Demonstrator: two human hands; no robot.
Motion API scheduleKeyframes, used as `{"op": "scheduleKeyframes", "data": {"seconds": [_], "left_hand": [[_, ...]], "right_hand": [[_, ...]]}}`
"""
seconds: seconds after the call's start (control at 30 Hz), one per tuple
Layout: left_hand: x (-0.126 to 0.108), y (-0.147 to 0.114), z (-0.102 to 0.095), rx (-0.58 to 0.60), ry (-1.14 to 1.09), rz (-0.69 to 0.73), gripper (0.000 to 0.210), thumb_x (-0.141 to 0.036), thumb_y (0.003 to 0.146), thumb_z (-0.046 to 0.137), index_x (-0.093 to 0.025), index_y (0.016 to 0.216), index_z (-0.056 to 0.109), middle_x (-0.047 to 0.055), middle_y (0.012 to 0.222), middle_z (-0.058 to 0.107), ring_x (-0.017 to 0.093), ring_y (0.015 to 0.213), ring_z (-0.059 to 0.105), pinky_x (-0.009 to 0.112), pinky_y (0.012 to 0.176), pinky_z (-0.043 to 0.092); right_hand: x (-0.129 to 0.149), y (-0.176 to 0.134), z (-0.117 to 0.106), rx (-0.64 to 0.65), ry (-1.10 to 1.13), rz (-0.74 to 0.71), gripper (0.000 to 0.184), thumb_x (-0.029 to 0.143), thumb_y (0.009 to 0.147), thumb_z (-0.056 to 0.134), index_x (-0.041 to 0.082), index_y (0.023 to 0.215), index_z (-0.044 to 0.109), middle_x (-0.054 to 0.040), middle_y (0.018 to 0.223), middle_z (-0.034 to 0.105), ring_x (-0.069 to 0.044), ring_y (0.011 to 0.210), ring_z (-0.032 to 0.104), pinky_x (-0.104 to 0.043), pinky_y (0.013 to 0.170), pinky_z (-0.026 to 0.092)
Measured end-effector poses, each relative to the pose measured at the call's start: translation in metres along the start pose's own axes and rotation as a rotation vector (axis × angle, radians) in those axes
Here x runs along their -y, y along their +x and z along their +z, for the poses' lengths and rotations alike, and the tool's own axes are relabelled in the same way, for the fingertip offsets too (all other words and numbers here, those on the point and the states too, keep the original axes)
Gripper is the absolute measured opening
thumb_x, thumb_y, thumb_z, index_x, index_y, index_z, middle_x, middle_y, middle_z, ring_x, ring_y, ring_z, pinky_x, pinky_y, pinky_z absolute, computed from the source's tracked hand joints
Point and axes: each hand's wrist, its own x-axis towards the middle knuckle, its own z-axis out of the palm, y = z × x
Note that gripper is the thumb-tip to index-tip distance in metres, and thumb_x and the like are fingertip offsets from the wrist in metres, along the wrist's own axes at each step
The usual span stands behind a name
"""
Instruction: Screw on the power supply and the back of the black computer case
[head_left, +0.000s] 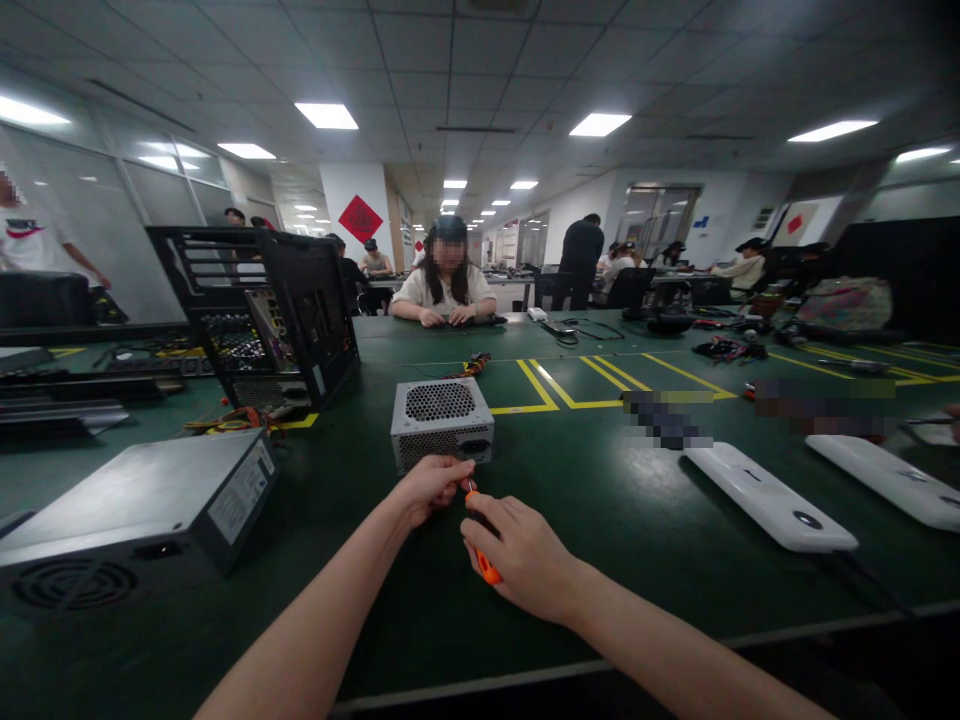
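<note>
Right hand point(517, 552) grips the orange screwdriver point(489, 570); left hand point(433, 490) bunches by its tip, grasping what, I can't tell, near the grey metal box point(441, 422).

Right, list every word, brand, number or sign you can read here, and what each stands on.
"NIKE" – white shirt of the person at far left.
Too blurred to read: the mark on the red diamond sign on the pillar.
Too small to read: the printed label on the large power supply at left.
No readable text: smaller power supply, orange screwdriver.
</note>
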Motion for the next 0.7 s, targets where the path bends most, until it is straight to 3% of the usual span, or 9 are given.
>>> {"op": "scheduleKeyframes", "data": {"seconds": [0.2, 0.37, 0.53, 0.7], "left_hand": [[0.002, 0.0016, 0.0005, -0.014, 0.041, 0.016, 0.028, -0.037, 0.065, 0.061, -0.012, 0.061, 0.049, -0.006, 0.042, 0.042, 0.0, 0.032, 0.022, 0.017, 0.035, 0.007], [0.0021, 0.0006, -0.0009, 0.019, 0.045, 0.024, 0.033, -0.041, 0.063, 0.062, -0.01, 0.065, 0.053, -0.003, 0.051, 0.05, -0.001, 0.034, 0.024, 0.017, 0.035, 0.008], [0.0006, -0.0015, -0.0039, 0.069, -0.041, 0.025, 0.03, -0.034, 0.065, 0.062, -0.009, 0.08, 0.057, 0.003, 0.072, 0.059, -0.002, 0.036, 0.027, 0.016, 0.035, 0.008], [0.0017, 0.0002, -0.0061, 0.077, -0.078, 0.007, 0.024, -0.028, 0.066, 0.062, -0.008, 0.078, 0.057, 0.004, 0.069, 0.059, -0.003, 0.035, 0.024, 0.015, 0.034, 0.008]], "right_hand": [[0.0007, 0.0006, 0.0014, -0.053, -0.014, 0.038, 0.012, 0.016, 0.078, 0.046, 0.016, 0.086, 0.055, -0.0094, 0.097, 0.052, -0.016, 0.074, 0.05, -0.028, 0.066, 0.043], [0.0001, 0.0017, 0.0015, -0.119, 0.009, 0.079, 0.009, 0.019, 0.079, 0.047, 0.015, 0.083, 0.054, -0.0082, 0.091, 0.053, -0.016, 0.075, 0.051, -0.028, 0.066, 0.043], [-0.0016, 0.0013, 0.0028, -0.135, 0.058, 0.103, 0.01, 0.02, 0.079, 0.049, 0.015, 0.085, 0.054, -0.0091, 0.097, 0.051, -0.016, 0.081, 0.052, -0.028, 0.068, 0.044], [-0.001, 0.0005, 0.0023, -0.104, 0.081, 0.086, 0.012, 0.019, 0.078, 0.048, 0.014, 0.088, 0.053, -0.0095, 0.101, 0.05, -0.017, 0.082, 0.051, -0.029, 0.072, 0.044]]}}
